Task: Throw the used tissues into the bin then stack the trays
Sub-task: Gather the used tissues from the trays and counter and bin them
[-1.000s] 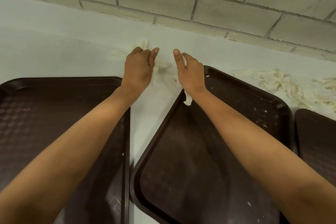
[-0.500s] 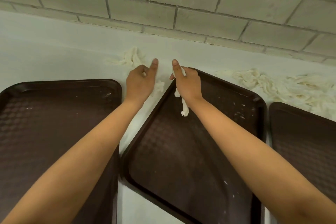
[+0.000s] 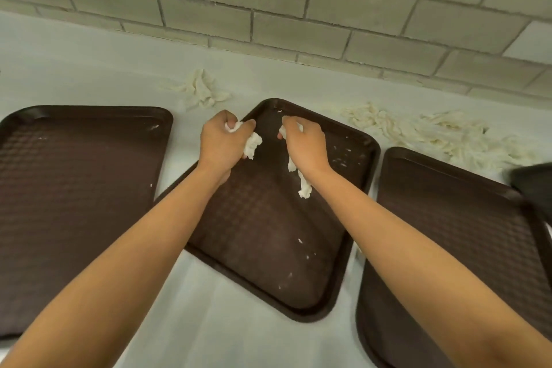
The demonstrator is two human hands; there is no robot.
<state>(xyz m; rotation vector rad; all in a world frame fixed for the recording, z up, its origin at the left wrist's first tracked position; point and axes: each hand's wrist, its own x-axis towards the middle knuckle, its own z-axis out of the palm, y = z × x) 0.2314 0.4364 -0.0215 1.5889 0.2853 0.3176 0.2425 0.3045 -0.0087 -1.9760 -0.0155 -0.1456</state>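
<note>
Left hand: The left hand (image 3: 222, 140) was held above the far left edge of the middle tray (image 3: 268, 233). Its fingers were curled tightly round a crumpled tissue wad (image 3: 252, 145), part of which was left bulging out beside the thumb.
Right hand: The right hand (image 3: 304, 143) was held over the same tray, near the left one but apart from it. Its fingers were closed round a twisted tissue strip (image 3: 303, 185), whose tail was left hanging below the wrist.
Middle tray: It was dark brown and laid askew on the white counter (image 3: 74, 69), one corner turned towards the wall. White scraps (image 3: 340, 158) were scattered over its surface.
Left tray: The left tray (image 3: 74, 188) was laid flat and square, apart from the middle one, with a few white specks on it.
Right tray: The right tray (image 3: 448, 233) was set just beside the middle tray's right edge.
Loose tissues: A small tissue pile (image 3: 201, 91) was left on the counter behind the gap between the left and middle trays. A larger tissue heap (image 3: 433, 134) was spread along the counter behind the right tray.
Dark object: A blurred dark object (image 3: 534, 188) was seen at the right edge, and what it was could not be told.
Backdrop: The counter was backed by a grey brick wall (image 3: 268, 9).
</note>
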